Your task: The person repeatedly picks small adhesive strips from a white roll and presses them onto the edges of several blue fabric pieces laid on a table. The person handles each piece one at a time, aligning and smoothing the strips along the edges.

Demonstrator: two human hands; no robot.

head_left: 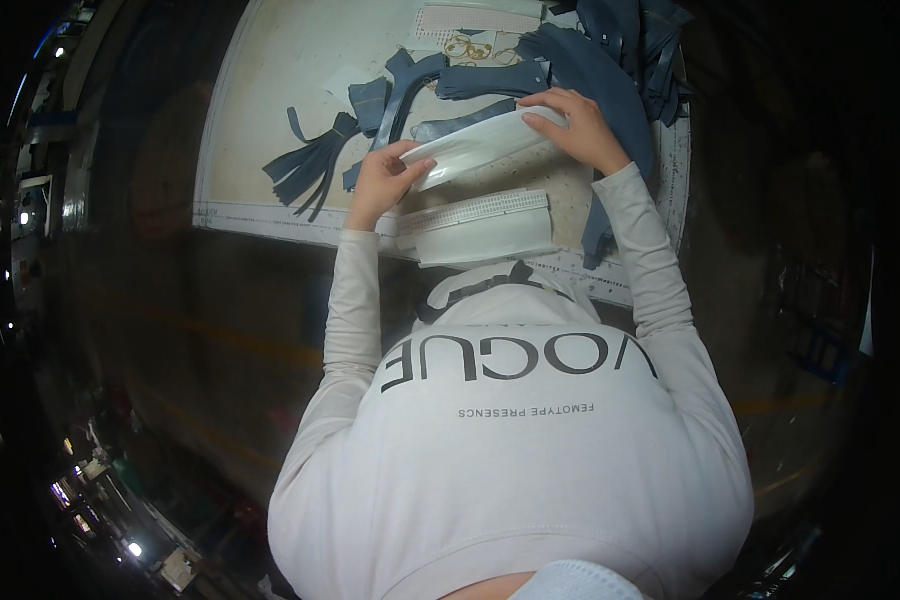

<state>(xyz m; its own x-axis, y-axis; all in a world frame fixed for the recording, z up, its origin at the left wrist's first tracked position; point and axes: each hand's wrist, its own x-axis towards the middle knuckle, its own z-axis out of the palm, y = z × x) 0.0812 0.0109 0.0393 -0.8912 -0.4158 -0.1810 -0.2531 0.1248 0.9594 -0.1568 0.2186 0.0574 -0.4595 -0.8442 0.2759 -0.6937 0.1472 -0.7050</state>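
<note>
My left hand (381, 184) and my right hand (580, 127) hold a long white glossy sheet (482, 147) between them, raised over the table. The left thumb lies on top of its left end, and the right thumb and fingers grip its right end. The sheet slants, with its right end farther from me. Closer to my body lies a white sheet with rows of small printed marks (482, 226), apart from both hands. Just beyond the held sheet is a dark blue-grey cloth piece (460, 122), partly covered by it.
The pale table (260, 150) carries a fanned bundle of blue-grey strips (315, 165), a flat folded bundle (492, 81) and a large cloth pile (605, 60) at right. Yellowish rubber bands (467, 47) and another printed sheet (478, 18) lie at the far side.
</note>
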